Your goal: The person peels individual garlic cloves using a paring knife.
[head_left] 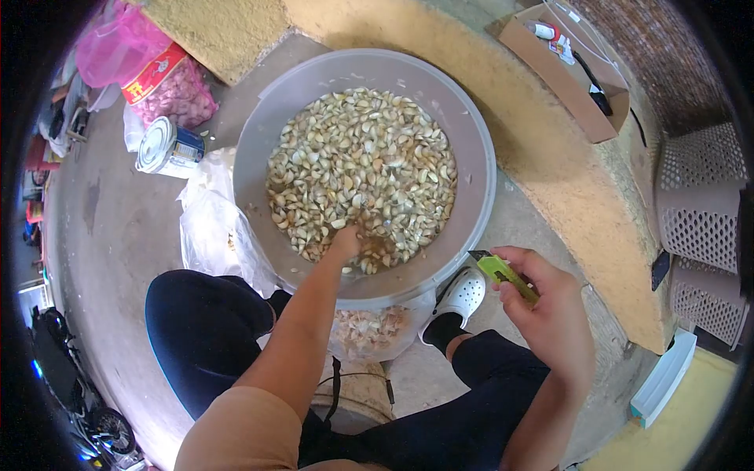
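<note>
A large grey plastic tub (481,157) stands before me, holding many garlic cloves (357,157) in brownish water. My left hand (345,242) reaches into the near side of the tub. Its fingers are under the water among the cloves, so whether they grip one is hidden. Outside the tub, to the right of its near rim, my right hand (550,306) is closed around a green utility knife (504,273). The knife's dark blade tip points up and left, toward the rim. Below the tub's near edge lies a clear plastic bag of garlic skins (373,328).
A pink net sack of garlic (181,98) and a can (171,147) stand at left, near a white plastic bag (216,224). A cardboard box (550,82) sits on the yellow ledge (577,200). Perforated crates (699,212) are at far right. A bucket (357,385) is between my legs.
</note>
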Tool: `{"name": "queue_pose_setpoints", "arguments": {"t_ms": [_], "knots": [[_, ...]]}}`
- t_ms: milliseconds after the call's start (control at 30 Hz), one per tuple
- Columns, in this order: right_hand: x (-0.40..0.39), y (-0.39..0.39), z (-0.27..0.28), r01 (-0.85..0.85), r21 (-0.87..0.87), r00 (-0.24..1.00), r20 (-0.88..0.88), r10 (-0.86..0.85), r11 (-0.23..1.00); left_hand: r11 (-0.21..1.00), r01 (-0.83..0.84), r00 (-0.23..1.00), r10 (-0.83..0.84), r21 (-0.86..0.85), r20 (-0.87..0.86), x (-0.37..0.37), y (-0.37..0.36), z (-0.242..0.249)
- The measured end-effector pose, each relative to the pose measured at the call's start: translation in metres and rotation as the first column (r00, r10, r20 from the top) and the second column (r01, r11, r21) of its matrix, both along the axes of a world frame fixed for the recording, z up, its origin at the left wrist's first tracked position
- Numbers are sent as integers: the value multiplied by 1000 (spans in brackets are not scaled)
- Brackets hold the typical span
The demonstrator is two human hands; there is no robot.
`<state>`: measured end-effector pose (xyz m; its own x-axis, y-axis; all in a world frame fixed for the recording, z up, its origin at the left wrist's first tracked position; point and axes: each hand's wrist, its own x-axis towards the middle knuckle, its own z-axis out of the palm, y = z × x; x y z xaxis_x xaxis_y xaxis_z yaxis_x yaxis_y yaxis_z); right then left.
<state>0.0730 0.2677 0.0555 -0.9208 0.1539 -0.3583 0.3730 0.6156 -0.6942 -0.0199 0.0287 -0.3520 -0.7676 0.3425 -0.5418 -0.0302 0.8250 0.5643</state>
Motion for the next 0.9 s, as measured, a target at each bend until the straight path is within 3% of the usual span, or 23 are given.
{"name": "queue_pose_setpoints", "arguments": {"t_ms": [100,200,300,367,400,500,600,700,800,900], "knots": [[-1,-2,-3,-11,-9,1000,-10,11,1000,950,-280,952,258,135,163,0,-3,34],[-2,-4,-2,-18,-14,1000,-14,18,1000,748,-656,706,561,102,432,-13,-20,16],[-2,-7,-3,-34,-13,999,-23,34,999,732,-677,716,631,78,298,-38,-39,15],[-3,-7,-3,-45,-15,999,-19,45,999,915,-403,915,404,9,-4,-37,-37,22],[-3,-8,-3,-50,-12,999,-17,50,999,964,-258,958,247,-62,-144,-35,-32,31],[-5,-9,-2,-54,-2,999,-2,54,999,947,-195,969,226,257,-99,-16,0,53],[-4,-12,-3,-53,0,999,4,53,999,968,148,988,-137,202,-67,5,14,31],[-4,-12,-6,-79,-11,997,-25,79,997,940,335,891,-296,60,-345,24,16,-3],[-4,-14,-7,-102,-10,995,-12,101,995,982,169,980,-157,90,-120,32,16,-9],[-4,-15,-8,-145,6,989,-16,145,989,972,125,985,-147,198,96,31,18,8]]}}
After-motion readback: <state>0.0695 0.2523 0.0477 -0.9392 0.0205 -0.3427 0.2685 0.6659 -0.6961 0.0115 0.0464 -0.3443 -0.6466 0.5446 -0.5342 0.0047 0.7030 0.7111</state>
